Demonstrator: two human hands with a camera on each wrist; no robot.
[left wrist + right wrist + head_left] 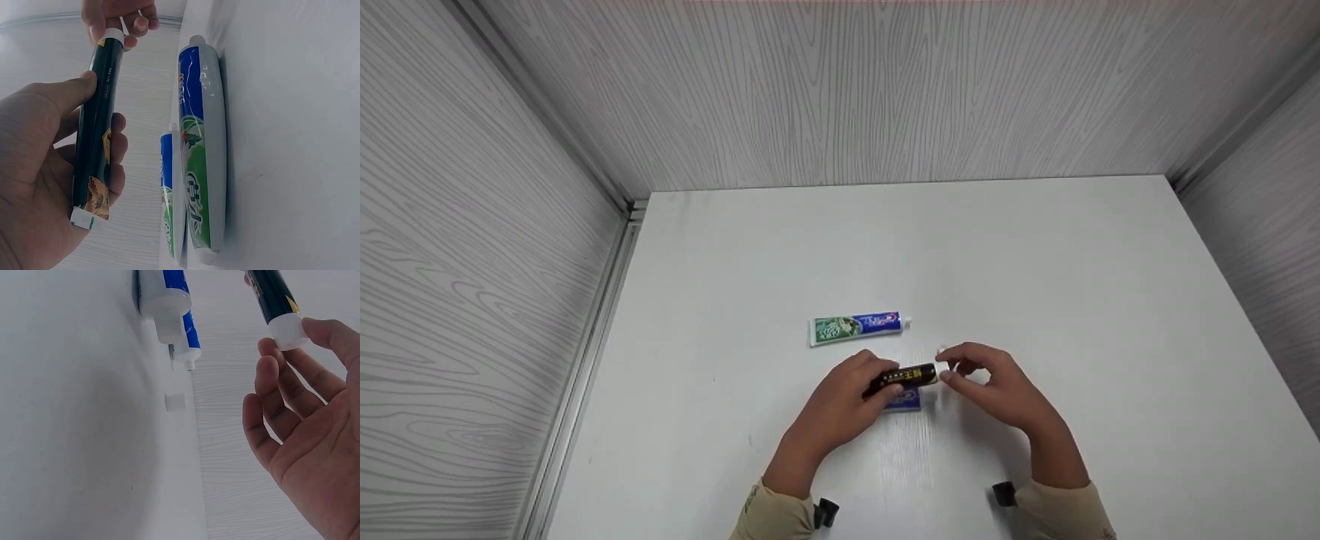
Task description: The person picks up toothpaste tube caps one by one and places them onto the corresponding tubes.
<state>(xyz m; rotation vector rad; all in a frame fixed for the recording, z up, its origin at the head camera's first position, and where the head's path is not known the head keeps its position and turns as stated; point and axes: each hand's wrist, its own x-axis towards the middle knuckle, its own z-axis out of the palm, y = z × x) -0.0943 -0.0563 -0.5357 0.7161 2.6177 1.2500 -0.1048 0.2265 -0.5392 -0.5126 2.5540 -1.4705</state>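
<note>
1. Fingers of my left hand [844, 397] curl round the dark tube [913, 376]; those of my right hand [997, 381] pinch the white cap [288, 332] at its end, thumb against fingertip, the others loosely bent.
2. I hold the dark tube above the table [697, 300], over the near toothpaste tube [212, 146]. Whether the cap is threaded or only resting on the end, I cannot tell.
3. My pinch is only at the fingertips, so the cap could slip and drop if I turned it off-axis. Squeezing too hard with my left hand might push paste out if the neck were open; too loosely, and the tube could spin with the cap.
4. Beyond my hands lies the far toothpaste tube [855, 328], its narrow nozzle apparently bare. A small pale piece [175, 403], seemingly a loose cap, lies near it; my right fingers could knock it.
5. The near toothpaste tube is most in the way: lowering my hands straight down would bump it.
</note>
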